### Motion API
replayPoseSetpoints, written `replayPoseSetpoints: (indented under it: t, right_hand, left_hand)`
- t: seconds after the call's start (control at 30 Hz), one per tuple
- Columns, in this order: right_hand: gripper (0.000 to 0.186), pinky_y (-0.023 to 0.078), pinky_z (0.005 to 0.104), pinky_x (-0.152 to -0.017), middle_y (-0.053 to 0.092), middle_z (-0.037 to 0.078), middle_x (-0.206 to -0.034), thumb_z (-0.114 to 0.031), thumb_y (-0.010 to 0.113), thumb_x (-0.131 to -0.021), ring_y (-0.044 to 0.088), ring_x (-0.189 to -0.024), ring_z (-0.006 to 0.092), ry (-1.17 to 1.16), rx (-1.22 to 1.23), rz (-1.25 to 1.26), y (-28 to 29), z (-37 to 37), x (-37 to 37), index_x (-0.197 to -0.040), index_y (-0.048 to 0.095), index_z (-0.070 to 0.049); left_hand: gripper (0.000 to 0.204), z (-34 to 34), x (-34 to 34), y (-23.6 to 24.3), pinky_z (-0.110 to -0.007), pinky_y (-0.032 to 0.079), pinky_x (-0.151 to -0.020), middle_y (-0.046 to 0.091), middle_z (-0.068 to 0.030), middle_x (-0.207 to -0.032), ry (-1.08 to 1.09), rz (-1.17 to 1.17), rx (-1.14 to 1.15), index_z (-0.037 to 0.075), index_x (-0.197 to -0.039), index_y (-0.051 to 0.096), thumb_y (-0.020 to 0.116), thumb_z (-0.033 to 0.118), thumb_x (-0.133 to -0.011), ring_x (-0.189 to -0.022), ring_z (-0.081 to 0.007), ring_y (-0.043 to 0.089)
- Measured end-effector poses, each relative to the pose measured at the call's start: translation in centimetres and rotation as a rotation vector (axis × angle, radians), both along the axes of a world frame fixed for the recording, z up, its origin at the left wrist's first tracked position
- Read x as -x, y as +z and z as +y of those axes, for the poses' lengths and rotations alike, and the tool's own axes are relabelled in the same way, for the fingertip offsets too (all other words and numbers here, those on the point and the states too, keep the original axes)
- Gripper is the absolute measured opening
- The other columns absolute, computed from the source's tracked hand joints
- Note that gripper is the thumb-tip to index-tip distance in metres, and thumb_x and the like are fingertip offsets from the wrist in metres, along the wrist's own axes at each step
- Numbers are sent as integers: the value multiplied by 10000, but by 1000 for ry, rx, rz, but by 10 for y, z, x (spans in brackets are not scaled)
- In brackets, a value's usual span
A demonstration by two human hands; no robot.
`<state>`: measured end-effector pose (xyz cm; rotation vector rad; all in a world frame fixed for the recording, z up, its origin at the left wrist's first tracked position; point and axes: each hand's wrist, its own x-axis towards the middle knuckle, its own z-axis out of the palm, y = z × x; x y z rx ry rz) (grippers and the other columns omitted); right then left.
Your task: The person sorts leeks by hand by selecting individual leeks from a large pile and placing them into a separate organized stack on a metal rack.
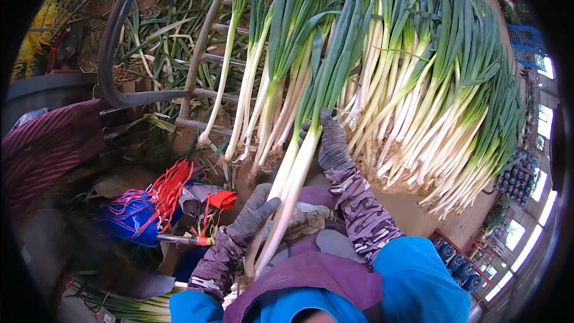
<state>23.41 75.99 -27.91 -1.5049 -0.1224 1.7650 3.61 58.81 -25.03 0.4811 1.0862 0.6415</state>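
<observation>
Before the leek pile (418,113), left hand (254,212) and right hand (332,143) grip three leeks (293,185).

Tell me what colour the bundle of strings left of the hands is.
Red, the strings, lying over a blue bag; the head view shows it.

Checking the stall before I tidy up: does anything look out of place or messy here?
Mostly orderly: the green onions lie in a neat row. Loose leaf trimmings are scattered under the metal rack, and red ties lie tangled at left. The gloved hands, left hand and right hand, hold one bunch.
</observation>
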Motion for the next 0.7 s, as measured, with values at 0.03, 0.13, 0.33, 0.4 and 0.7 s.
replayPoseSetpoints:
  t: [0.03, 0.13, 0.33, 0.4, 0.7]
  right_hand:
    - [402, 595, 364, -627, 665, 89, -893, -405, 667, -937, 661, -718, 211, -6, -41, -38, -5, -3, 3, -1118, 599, -53]
    - [415, 602, 327, -711, 700, 72, -987, -418, 666, -934, 689, -785, 195, 44, -51, -71, 1, -7, 11, -1160, 645, -71]
    - [597, 612, 423, -766, 685, 157, -1009, -544, 618, -922, 693, -854, 279, -30, -74, 316, -3, 2, 38, -1218, 590, -26]
    - [608, 627, 413, -708, 682, 153, -989, -568, 623, -906, 692, -820, 273, -5, -158, 313, 8, 12, 50, -1153, 599, -12]
    - [804, 592, 411, -845, 667, 148, -1097, -638, 660, -843, 681, -943, 246, 127, -356, 330, 156, 21, 42, -1319, 516, -6]
  left_hand:
    - [422, 1, 4, 3, -312, 420, -983, 559, -104, -1198, -8, 8, -18, 5, -1291, 455, 605, 212, -955, -1102, -165, 521]
    - [371, -1, 18, 13, -304, 408, -1006, 571, -102, -1194, -30, 16, -57, 9, -1277, 456, 604, 143, -964, -1127, -160, 523]
    - [434, -4, 33, 29, -309, 424, -987, 563, -103, -1194, -11, 47, -89, 10, -1316, 443, 621, 155, -948, -1122, -166, 520]
    - [413, -1, 42, 39, -311, 424, -990, 560, -104, -1191, -28, 134, -150, 12, -1303, 452, 622, 148, -951, -1113, -172, 526]
    - [701, 42, 37, 67, -376, 464, -1007, 583, -119, -1309, -14, -276, 215, -1, -1404, 451, 619, 501, -945, -1177, -224, 568]
